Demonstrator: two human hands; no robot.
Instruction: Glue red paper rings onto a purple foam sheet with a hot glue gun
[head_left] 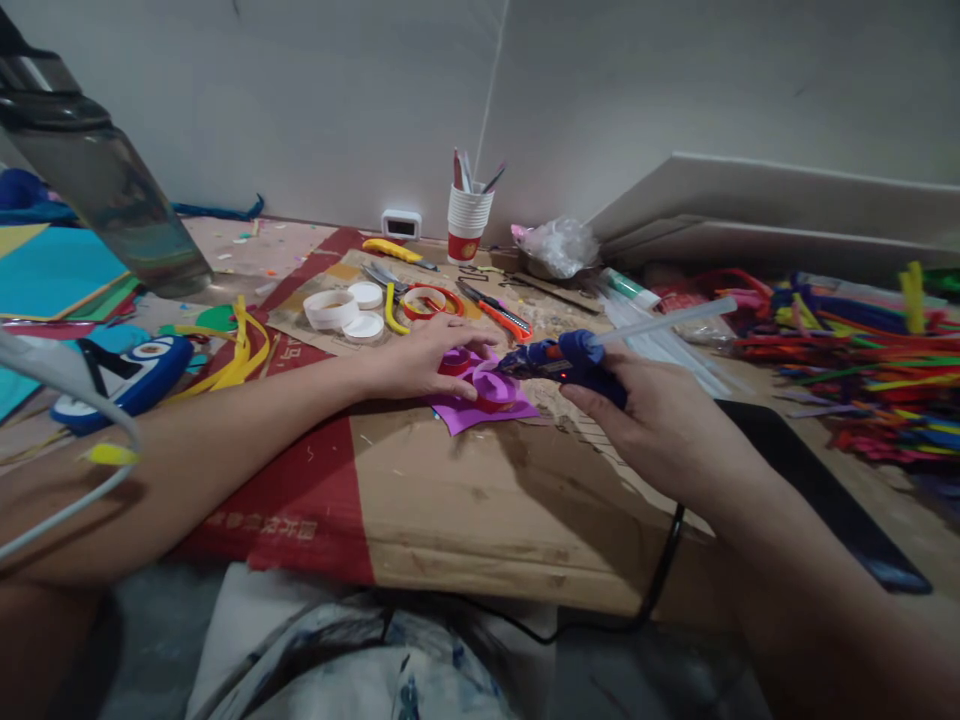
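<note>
A dark blue glue gun (559,358) is in my right hand (656,415); a clear glue stick (675,318) juts from its back and a red light shows on its side. Its nozzle meets the rim of a small purple-and-red ring (495,388) standing on a purple sheet (457,415). My left hand (431,355) curves around this ring and a second, partly hidden ring (454,362), its thumb against the near side. Exact contact of the left fingertips is hard to make out.
White rings and lids (331,310), scissors (379,275) and an orange cutter (510,318) lie behind my hands. A water bottle (112,170) stands left. Colourful pipe cleaners (862,350) and a black tablet-like slab (817,490) lie right. A black cord (664,570) hangs over the table edge.
</note>
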